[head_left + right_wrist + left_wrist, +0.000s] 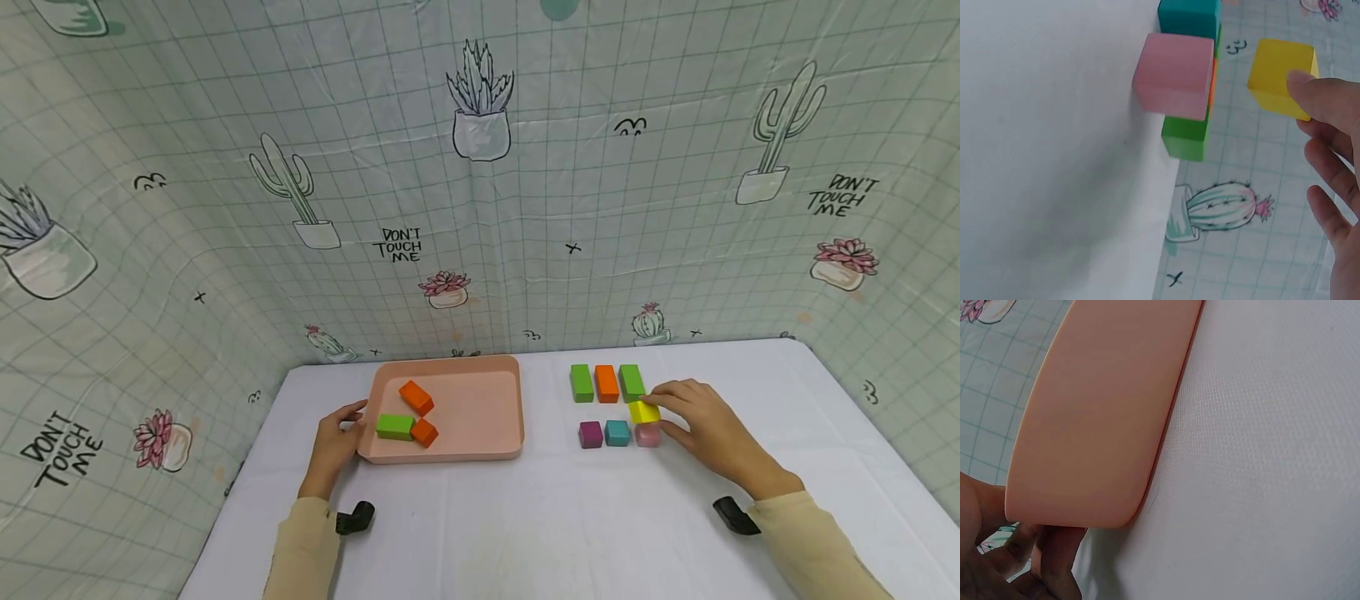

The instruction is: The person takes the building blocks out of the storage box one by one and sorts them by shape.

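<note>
Between thumb and fingers my right hand (pixel 705 421) pinches a yellow cube (pixel 1280 72), held up above the other blocks in the right wrist view. Just below it in the head view sits a pink cube (pixel 648 435). A teal cube (pixel 617 432) and a purple cube (pixel 591 434) stand to its left. Behind them lie two green blocks (pixel 582 383) with an orange block (pixel 607 383) between. At the left, my left hand (pixel 335 442) touches the side of a pink tray (pixel 480 450); its fingers are partly hidden there. Inside the tray are a green block (pixel 395 427) and two orange blocks (pixel 416 398).
A white cloth (pixel 525 533) covers the table. Behind and beside it hangs a checked curtain (pixel 525 208) with printed cacti. Black wrist devices (pixel 735 515) sit at both cuffs. A strip of white cloth separates the tray from the block rows.
</note>
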Demonstrator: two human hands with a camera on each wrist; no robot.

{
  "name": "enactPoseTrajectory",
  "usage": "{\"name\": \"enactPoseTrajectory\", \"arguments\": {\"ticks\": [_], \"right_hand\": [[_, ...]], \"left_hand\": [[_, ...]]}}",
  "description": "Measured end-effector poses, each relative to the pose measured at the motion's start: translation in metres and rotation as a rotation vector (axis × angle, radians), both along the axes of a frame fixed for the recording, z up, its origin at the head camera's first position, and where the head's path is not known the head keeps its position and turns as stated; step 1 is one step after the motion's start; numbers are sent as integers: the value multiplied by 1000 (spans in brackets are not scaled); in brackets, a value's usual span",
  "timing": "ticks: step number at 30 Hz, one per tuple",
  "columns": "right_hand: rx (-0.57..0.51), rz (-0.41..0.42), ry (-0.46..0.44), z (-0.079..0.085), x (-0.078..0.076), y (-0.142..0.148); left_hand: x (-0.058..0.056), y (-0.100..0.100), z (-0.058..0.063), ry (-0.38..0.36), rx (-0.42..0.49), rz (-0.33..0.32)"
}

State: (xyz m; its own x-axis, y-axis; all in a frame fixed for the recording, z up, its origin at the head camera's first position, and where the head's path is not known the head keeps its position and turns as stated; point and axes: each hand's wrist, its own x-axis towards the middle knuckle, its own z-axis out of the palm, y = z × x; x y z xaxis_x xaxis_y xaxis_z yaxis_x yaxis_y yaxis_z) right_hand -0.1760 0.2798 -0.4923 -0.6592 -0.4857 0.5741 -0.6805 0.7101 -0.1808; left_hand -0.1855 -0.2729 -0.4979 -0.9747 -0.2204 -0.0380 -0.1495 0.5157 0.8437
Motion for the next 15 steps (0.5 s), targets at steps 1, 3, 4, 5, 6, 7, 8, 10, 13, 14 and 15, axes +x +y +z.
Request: {"name": "enactPoseTrajectory", "arguments": {"ticks": [1,3,4,5,6,7,8,10,13,14,15], "right_hand": [[1,-6,0,-1,1,3],[4,-26,-5,-3,3,7],[6,-35,-9,-4,4,10],[8,-43,-14,-5,5,12],[10,-49,-17,-5,5,13],[12,-54,-19,-6,6,15],[14,-58,-20,-7,6,17],[15,-62,-19,-9,7,20],[20,-71,-26,-10,8,23],[21,-77,-34,-10,8,24],[23,-81,-45,-11,8,25]], "left_hand": [[0,0,0,0,-2,0],[-1,0,0,-1,-3,1],[-1,0,0,-2,-4,2],[-1,0,0,-3,-5,3],[-2,0,0,-3,-5,4],[-2,1,0,-2,-5,3],[-2,1,1,-3,-5,3],[-2,1,1,-10,-7,5],[-1,1,1,-23,-13,13],[-2,1,1,-27,-15,14],[-2,0,0,-29,-12,15]]}}
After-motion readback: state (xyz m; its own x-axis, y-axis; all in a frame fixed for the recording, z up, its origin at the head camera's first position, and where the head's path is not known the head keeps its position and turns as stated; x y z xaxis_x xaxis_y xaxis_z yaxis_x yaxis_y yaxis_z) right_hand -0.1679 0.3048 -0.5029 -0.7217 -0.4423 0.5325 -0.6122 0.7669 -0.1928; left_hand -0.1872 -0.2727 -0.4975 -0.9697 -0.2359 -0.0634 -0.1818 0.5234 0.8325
